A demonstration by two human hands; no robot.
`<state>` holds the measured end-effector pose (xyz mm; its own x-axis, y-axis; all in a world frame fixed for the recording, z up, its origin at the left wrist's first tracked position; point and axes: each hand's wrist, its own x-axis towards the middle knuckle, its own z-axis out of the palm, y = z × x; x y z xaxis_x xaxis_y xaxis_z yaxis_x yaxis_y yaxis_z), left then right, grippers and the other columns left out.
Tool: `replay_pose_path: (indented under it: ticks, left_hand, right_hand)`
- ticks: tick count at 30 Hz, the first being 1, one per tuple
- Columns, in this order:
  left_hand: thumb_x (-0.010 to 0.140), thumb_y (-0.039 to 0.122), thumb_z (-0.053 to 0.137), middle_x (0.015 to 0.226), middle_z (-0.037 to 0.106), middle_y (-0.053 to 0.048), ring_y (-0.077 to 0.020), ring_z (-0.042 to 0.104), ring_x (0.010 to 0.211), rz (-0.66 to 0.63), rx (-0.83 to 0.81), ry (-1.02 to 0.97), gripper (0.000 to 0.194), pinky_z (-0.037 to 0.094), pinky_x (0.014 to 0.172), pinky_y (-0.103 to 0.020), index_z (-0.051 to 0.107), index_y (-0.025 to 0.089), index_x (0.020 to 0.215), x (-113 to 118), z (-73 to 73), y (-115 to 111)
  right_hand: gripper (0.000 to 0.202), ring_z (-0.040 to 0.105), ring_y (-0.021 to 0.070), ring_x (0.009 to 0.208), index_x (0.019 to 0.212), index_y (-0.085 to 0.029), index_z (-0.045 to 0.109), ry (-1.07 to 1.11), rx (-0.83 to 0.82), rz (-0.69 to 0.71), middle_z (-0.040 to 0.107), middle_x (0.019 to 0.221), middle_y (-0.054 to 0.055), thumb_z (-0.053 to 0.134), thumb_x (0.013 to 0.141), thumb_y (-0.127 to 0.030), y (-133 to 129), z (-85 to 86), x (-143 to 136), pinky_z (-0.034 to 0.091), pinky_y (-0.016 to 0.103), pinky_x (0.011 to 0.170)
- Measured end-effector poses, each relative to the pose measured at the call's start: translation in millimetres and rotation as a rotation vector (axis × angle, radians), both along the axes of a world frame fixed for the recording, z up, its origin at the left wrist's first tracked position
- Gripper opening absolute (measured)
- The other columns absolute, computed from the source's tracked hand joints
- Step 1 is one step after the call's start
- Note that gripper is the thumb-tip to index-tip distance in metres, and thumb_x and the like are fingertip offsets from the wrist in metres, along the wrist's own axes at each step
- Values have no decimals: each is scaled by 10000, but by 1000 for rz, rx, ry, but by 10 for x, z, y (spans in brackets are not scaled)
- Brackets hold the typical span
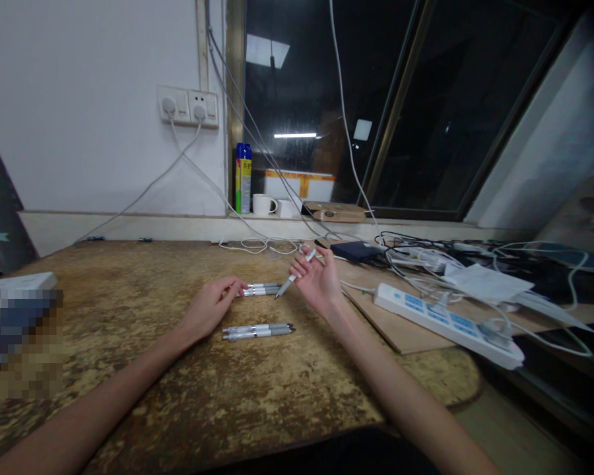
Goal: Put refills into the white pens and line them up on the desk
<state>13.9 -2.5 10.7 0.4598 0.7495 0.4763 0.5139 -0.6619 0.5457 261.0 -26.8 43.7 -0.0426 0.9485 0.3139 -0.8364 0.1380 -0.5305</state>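
Note:
My right hand (317, 280), palm turned up, grips a white pen with a grey barrel end (296, 276). Its tip slants down to the left, just above the wooden table (143, 396). My left hand (210, 303) rests on the tabletop, fingers closed at the left ends of a small row of similar pens (263, 289). Those pens lie side by side, partly covered by the fingertips. Nearer to me, a second bunch of white and grey pens (258, 331) lies parallel to the first, touched by neither hand.
On the right, a white power strip (445, 323) lies by a brown board (400, 326), with tangled cables and papers (488, 282) behind. A dark box (355, 251) sits beyond my right hand. The windowsill holds a spray can (243, 179) and a white mug (263, 204).

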Motion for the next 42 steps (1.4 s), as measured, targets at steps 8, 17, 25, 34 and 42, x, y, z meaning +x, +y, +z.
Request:
replay_pose_path:
  ticks: [8, 17, 25, 34, 42]
  left_hand:
    - [1030, 439, 389, 1006, 764, -47, -253, 680, 943, -3, 8, 5, 412, 478, 872, -346, 730, 221, 948, 6, 15, -13]
    - [1028, 445, 384, 999, 763, -46, -253, 676, 937, -18, 2, 19, 421, 479, 851, -338, 729, 219, 943, 11, 17, -22]
    - [1027, 465, 379, 1006, 764, -47, -258, 677, 948, -6, -4, 13, 422, 480, 864, -342, 726, 232, 967, 10, -8, -5]
    - [1027, 463, 386, 994, 762, -46, -256, 677, 935, -21, -6, 17, 421, 481, 856, -340, 729, 231, 950, 12, 12, -19]
    - [1027, 462, 389, 1012, 768, -47, -260, 682, 969, -22, -17, 19, 410, 479, 890, -347, 730, 240, 978, 20, 3, -19]
  right_hand:
    - [237, 299, 129, 513, 815, -220, 532, -42, -10, -49, 264, 623, -53, 442, 971, -374, -8, 13, -7, 392, 224, 508]
    - [247, 308, 131, 526, 822, -218, 536, -6, 1, -29, 281, 621, -51, 437, 976, -385, -19, 28, 9, 398, 225, 521]
    - [229, 301, 128, 520, 823, -210, 544, -6, 16, -10, 263, 614, -53, 413, 967, -332, -25, 38, 1, 383, 218, 515]
    - [229, 306, 134, 525, 831, -219, 558, -32, 17, -22, 282, 620, -50, 435, 970, -352, -49, 60, -1, 397, 227, 517]
    - [255, 328, 137, 531, 831, -222, 546, -70, 9, -20, 301, 624, -46, 448, 968, -414, -81, 73, -18, 408, 241, 530]
